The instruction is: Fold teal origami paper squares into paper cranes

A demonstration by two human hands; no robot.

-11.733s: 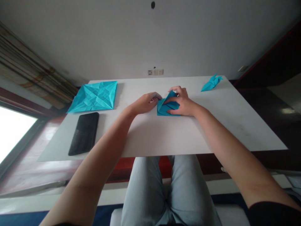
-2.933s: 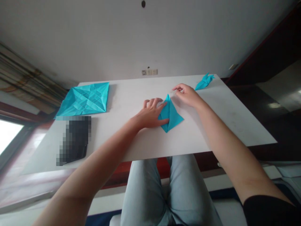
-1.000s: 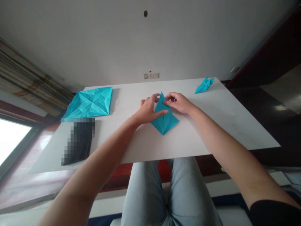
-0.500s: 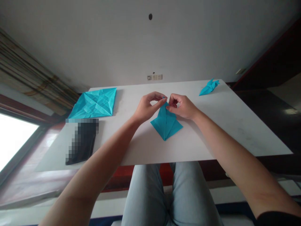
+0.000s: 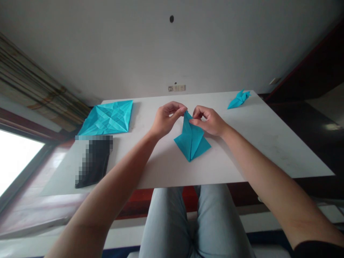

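A sheet of turquoise origami paper (image 5: 191, 139), folded into a kite-like shape with a centre seam and two side points, lies on the white table in front of me. My left hand (image 5: 169, 117) pinches its narrow top tip between thumb and fingers. On the right upper edge, my right hand (image 5: 207, 120) grips the paper with the thumb on top and the fingers curled. The fingertips under the paper are hidden. The lower point of the paper faces me.
A creased turquoise sheet (image 5: 110, 117) lies at the table's back left, with a dark, partly pixelated object (image 5: 98, 161) nearer me. A finished-looking folded paper figure (image 5: 239, 99) rests at the back right. The white table (image 5: 274, 143) ends just before my knees.
The folded paper has shifted slightly right and tilted. My left hand has drawn a little left, still at the tip. My right hand has barely moved.
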